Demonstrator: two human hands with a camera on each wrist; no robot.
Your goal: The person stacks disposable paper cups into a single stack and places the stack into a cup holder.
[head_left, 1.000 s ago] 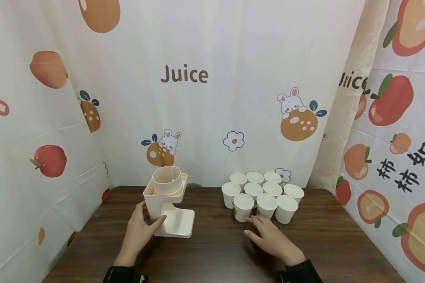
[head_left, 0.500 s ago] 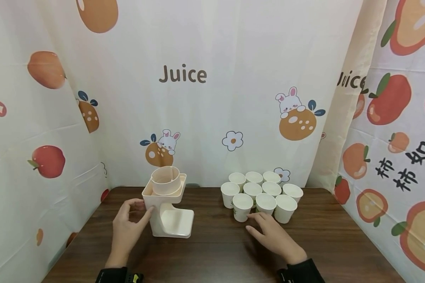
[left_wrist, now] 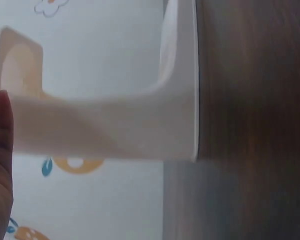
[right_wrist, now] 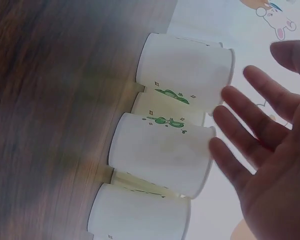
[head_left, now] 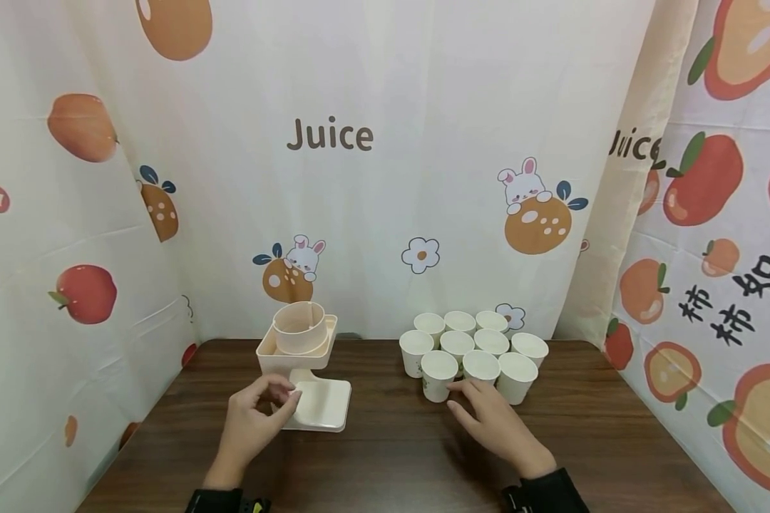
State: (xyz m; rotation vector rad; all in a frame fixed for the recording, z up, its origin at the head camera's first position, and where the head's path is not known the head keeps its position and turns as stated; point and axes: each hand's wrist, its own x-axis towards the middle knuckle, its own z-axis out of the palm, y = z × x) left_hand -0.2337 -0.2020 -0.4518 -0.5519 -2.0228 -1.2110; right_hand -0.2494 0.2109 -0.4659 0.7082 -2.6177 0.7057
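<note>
A cream cup holder stand (head_left: pixel 298 363), with a round tube on its upper tray and a flat square base, stands at the table's left side. My left hand (head_left: pixel 250 427) is in front of its upright, fingers loosely bent with nothing visible between them. The left wrist view shows the hand's edge beside the stand's upright (left_wrist: pixel 105 127); contact cannot be told. On the right, several white paper cups (head_left: pixel 439 376) with green prints stand upright in a close group. My right hand (head_left: pixel 497 431) is at the front cups, fingers spread and relaxed near their rims in the right wrist view, gripping none.
The dark wooden table (head_left: pixel 385 463) carries both the stand and the cups. A fruit-patterned curtain (head_left: pixel 385 199) rises behind the table's far edge, with more cloth along the left and right sides.
My left hand first drew back leftward from the stand's side, then came rightward and slightly lower in front of its upright. My right hand, the stand and the cups stay nearly in place.
</note>
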